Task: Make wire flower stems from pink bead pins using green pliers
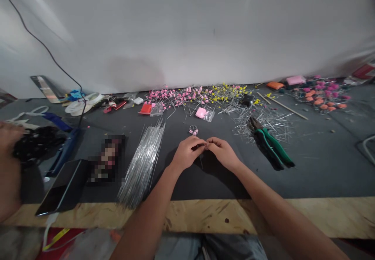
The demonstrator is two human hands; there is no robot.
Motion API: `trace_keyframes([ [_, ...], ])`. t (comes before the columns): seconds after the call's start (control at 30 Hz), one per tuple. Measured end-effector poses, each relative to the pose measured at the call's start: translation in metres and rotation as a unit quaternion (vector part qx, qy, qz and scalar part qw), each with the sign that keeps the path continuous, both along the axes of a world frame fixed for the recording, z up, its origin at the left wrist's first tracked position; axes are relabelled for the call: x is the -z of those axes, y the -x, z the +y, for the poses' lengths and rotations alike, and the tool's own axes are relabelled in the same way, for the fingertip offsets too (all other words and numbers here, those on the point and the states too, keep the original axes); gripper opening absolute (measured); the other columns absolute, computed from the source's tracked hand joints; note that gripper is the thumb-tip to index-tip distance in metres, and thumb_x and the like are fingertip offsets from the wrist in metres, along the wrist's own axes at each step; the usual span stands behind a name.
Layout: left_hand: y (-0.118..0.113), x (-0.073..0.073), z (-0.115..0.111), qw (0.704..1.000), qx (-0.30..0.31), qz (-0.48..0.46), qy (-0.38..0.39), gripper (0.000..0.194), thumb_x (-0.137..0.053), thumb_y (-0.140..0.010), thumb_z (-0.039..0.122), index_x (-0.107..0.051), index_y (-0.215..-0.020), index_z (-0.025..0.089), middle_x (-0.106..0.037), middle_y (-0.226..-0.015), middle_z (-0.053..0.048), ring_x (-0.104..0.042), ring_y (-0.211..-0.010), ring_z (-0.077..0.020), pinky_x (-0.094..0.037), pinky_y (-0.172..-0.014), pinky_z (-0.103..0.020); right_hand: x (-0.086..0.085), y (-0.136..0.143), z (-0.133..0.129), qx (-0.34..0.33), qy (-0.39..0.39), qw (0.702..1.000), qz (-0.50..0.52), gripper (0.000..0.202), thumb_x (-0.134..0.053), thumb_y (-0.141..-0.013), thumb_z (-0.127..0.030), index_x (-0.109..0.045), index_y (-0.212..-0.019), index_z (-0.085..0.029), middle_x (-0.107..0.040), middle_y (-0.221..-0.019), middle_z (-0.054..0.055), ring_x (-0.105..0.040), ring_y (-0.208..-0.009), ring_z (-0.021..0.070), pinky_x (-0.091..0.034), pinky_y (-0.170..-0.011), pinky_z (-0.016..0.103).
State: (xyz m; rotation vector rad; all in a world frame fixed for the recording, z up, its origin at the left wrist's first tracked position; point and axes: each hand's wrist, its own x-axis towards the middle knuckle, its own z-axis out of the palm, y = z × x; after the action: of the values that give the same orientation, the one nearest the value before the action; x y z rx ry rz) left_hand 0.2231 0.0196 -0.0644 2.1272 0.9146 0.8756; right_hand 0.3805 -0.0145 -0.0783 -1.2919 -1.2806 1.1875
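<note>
What the fingertips may grip is too small and too covered to make out; a faint thin strand shows just below them; the item beside the dark tablet (63,187) is blurred into blocks; another person's arm (10,174) is cut off at the left edge; the red-labelled object (365,71) at the far right is cut off too. The left hand (189,150) and right hand (222,151) meet at their tips, thumb and forefinger of each drawn together; the small ring with pink beads (193,132) lies on the desk (181,185) just beyond them, nearer the left hand; the wire bundle (143,162) lies to the left, the green-handled pliers (271,144) to the right.
</note>
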Motion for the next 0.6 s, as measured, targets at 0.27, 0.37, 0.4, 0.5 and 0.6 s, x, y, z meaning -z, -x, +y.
trace_keyframes([
  [0.27, -0.001, 0.0, 0.001, 0.996, -0.038, -0.046, 0.07, 0.018, -0.056, -0.078, 0.035, -0.066, -0.081, 0.021, -0.067, -0.084, -0.002, -0.06, -0.08, -0.0143, -0.046, -0.075, -0.025, -0.004, -0.004, -0.001, 0.016, 0.0, 0.999, 0.036, 0.013, -0.049, -0.072, -0.026, -0.052, -0.061, -0.019, -0.048, -0.058, -0.004, -0.042, -0.058, 0.0114, -0.034, -0.058, 0.024],
  [0.37, 0.001, 0.005, 0.005, 0.986, -0.098, -0.076, 0.115, 0.022, -0.058, -0.076, 0.039, -0.067, -0.085, 0.021, -0.068, -0.081, -0.002, -0.062, -0.075, -0.0145, -0.048, -0.07, -0.025, -0.005, -0.009, -0.002, 0.021, -0.02, 0.996, 0.089, 0.013, -0.051, -0.073, -0.026, -0.052, -0.062, -0.019, -0.052, -0.06, -0.002, -0.048, -0.062, 0.0128, -0.038, -0.064, 0.026],
  [0.4, 0.002, 0.007, 0.006, 0.982, -0.114, -0.085, 0.128, 0.024, -0.058, -0.075, 0.04, -0.067, -0.087, 0.02, -0.068, -0.079, -0.002, -0.062, -0.072, -0.0144, -0.048, -0.068, -0.025, -0.005, -0.01, -0.002, 0.027, -0.022, 0.995, 0.098, 0.013, -0.052, -0.073, -0.027, -0.053, -0.063, -0.019, -0.053, -0.06, -0.001, -0.049, -0.063, 0.0134, -0.038, -0.066, 0.027],
  [0.5, 0.003, 0.01, 0.008, 0.976, -0.126, -0.097, 0.148, 0.028, -0.058, -0.075, 0.042, -0.067, -0.09, 0.02, -0.068, -0.078, -0.002, -0.062, -0.067, -0.0142, -0.049, -0.066, -0.026, -0.005, -0.011, -0.001, 0.034, -0.017, 0.994, 0.098, 0.011, -0.055, -0.073, -0.029, -0.056, -0.068, -0.019, -0.057, -0.063, 0.0, -0.052, -0.065, 0.0139, -0.04, -0.068, 0.028],
  [0.6, 0.002, 0.01, 0.009, 0.974, -0.124, -0.109, 0.157, 0.027, -0.058, -0.075, 0.041, -0.067, -0.088, 0.02, -0.069, -0.078, -0.003, -0.063, -0.068, -0.0146, -0.05, -0.066, -0.027, -0.004, -0.011, 0.0, 0.028, -0.013, 0.994, 0.102, 0.012, -0.06, -0.071, -0.031, -0.058, -0.07, -0.019, -0.06, -0.066, -0.001, -0.053, -0.066, 0.0131, -0.041, -0.068, 0.028],
])
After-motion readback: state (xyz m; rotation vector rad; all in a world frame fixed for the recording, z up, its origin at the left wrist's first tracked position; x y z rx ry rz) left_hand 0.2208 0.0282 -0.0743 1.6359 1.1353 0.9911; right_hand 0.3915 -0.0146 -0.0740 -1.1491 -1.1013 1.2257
